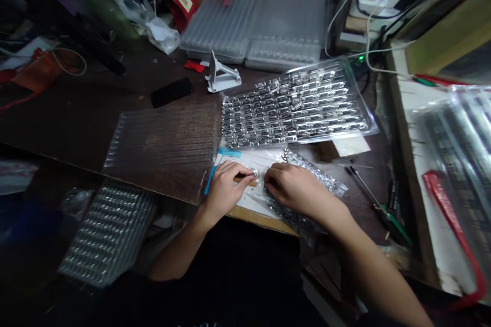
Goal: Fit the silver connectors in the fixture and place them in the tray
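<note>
My left hand is closed in a pinch on a small metal D-sub connector, above a wooden strip on a white sheet. Just to the right, my right hand has its fingers curled down over a clear plastic bag; what they hold, if anything, is hidden. Small shiny metal parts fill the bag on both sides of that hand. Beyond both hands, a clear plastic tray carries rows of D-sub connectors, some sitting askew.
A clear ribbed tray lies to the left. Stacked clear trays, a white stand and a black phone are farther back. A green-handled screwdriver lies right. Filled trays stand below the table's left edge.
</note>
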Tool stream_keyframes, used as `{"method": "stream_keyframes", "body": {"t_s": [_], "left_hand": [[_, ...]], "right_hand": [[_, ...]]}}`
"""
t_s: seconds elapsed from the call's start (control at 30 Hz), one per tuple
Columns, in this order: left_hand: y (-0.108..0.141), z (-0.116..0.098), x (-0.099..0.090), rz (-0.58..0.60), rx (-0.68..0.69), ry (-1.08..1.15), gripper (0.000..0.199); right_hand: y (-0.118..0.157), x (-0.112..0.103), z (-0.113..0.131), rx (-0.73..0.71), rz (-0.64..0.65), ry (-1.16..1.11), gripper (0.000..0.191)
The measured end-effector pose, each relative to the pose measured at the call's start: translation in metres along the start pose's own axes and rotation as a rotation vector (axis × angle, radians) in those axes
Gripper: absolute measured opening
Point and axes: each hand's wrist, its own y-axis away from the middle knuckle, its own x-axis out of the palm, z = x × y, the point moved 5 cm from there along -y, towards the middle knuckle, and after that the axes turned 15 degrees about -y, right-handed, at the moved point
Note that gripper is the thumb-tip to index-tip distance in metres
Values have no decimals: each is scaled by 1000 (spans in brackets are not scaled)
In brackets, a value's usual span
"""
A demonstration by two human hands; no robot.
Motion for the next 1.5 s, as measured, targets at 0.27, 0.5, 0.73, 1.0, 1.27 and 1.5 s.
{"method": "stream_keyframes", "body": {"t_s": [0.27,0.5,0.73,1.0,1.27,1.5], "left_hand": [[3,43,-48,-210,-179,168,11],[-2,88,-89,-128,-163,-120,13],[-2,80,-78,-73,-11,-316,10],[4,95,-100,-65,-53,-520,13],[-26,47,-81,-56,61,-400,13],[-62,32,-40,-6,143,-398,6]], "right_hand": [[-17,9,5,-214,-221,-372,20],[-21,32,15,-214,-190,-210,26],[-18,40,35,-240,-129,100,28],[0,-3,3,-45,-84,37,20],[11,-4,-18,56,-3,64,13],[10,-7,-9,107,66,28,21]]}}
